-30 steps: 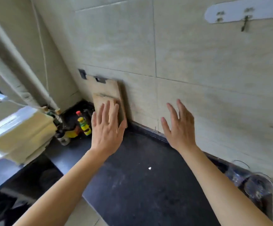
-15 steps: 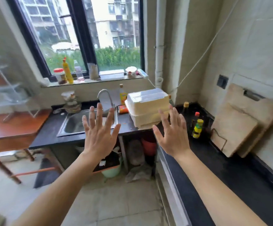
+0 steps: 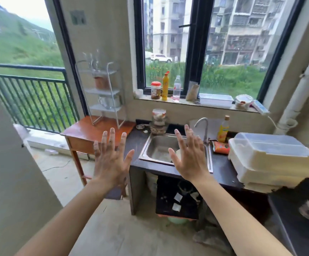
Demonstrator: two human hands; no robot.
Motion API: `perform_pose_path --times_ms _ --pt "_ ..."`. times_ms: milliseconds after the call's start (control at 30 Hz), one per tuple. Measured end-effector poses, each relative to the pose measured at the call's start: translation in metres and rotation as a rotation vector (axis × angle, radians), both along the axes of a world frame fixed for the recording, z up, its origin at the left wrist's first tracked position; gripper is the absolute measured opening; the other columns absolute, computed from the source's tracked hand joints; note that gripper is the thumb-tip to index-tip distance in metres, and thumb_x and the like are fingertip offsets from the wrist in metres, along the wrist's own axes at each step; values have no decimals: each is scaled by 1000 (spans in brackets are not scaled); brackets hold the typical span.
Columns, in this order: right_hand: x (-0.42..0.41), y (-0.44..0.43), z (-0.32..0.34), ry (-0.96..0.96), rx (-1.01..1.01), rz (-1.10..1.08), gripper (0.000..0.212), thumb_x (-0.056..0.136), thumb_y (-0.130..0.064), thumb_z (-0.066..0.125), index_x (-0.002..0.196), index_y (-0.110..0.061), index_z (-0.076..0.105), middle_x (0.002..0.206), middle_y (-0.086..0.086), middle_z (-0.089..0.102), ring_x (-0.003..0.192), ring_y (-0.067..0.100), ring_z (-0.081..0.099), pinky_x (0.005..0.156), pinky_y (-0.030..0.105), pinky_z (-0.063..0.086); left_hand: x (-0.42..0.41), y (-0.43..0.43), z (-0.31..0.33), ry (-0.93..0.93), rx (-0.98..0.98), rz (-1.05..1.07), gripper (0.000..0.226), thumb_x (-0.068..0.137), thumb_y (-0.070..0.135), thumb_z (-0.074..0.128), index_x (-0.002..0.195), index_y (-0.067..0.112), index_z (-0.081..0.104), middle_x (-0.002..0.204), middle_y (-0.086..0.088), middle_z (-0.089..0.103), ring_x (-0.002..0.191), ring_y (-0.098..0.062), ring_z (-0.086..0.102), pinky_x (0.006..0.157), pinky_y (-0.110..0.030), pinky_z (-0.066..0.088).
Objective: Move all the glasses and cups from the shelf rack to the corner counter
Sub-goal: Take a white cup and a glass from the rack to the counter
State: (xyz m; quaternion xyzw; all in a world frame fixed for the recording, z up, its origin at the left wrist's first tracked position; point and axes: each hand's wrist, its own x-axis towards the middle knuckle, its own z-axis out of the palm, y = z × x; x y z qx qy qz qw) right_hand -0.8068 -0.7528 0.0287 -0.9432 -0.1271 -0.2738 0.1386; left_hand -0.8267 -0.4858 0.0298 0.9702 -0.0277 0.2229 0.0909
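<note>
A white three-tier shelf rack [image 3: 102,92] stands on a small wooden table [image 3: 87,132] by the window corner. Clear stemmed glasses [image 3: 92,60] show blurred on its top tier, a brown cup [image 3: 101,82] sits on the middle tier, and a pale mug [image 3: 109,102] on the lower one. My left hand [image 3: 111,157] and my right hand [image 3: 190,154] are both raised in front of me, fingers spread, holding nothing. They hang well short of the rack, the right one over the sink [image 3: 161,148].
A dark counter [image 3: 222,163] runs right from the sink, with a tap [image 3: 202,124], a yellow bottle [image 3: 223,128] and stacked plastic boxes [image 3: 270,157]. Jars and bottles line the windowsill [image 3: 187,101]. A grey panel [image 3: 7,163] stands at the left, bare floor below.
The view has swung left from the tiled corner counter, past the chopping boards, to face the sink, window and rack. Both hands stayed raised and spread, holding nothing.
</note>
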Motion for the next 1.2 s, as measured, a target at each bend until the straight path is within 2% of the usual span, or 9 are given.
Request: perform_pose_path --times_ms 100,233,367,567,733,1000,1200 --pt "44 41 -12 27 -10 66 71 96 -46 57 156 -17 32 164 19 21 149 36 27 120 54 22 22 34 -11 17 -36 79 74 94 63 14 158 25 10 166 -10 -4 152 -28 -7 120 -56 1" --pt "116 89 -30 37 8 151 70 96 -45 58 155 -16 36 163 19 24 148 36 31 120 53 25 68 71 -24 20 -37 123 77 92 65 9 158 25 10 167 -9 -3 152 -27 -6 121 -56 3" --pt "210 125 -43 38 26 204 68 97 -48 52 155 -16 35 163 18 26 147 35 33 119 50 27 156 108 -33 22 -30 186 78 91 67 8 158 27 8 167 -7 -5 152 -24 -11 121 -55 0" --pt "357 158 -27 44 71 234 68 97 -46 54 155 -17 35 162 20 28 144 37 38 109 49 40 303 142 -17 87 8 267 79 91 67 4 158 25 4 166 -5 -14 151 -22 -17 121 -50 -7" --pt "454 204 -10 70 97 282 69 98 -45 53 157 -17 29 162 19 27 144 35 37 102 48 47 383 182 -3 43 -53 301 72 97 61 22 158 26 8 167 -5 -5 152 -22 -10 120 -48 -3" --pt "550 294 -27 162 52 376 69 100 -46 48 159 -22 23 164 13 26 143 31 38 97 46 53 488 270 -20 24 -130 340 69 98 58 28 157 24 15 166 -5 4 152 -21 -4 121 -50 5" --pt "632 358 -22 105 55 323 64 99 -40 53 155 -18 32 157 9 37 134 31 48 84 44 56 613 337 -14 -70 -162 183 69 99 55 30 156 16 20 165 -14 12 152 -28 3 121 -46 5"
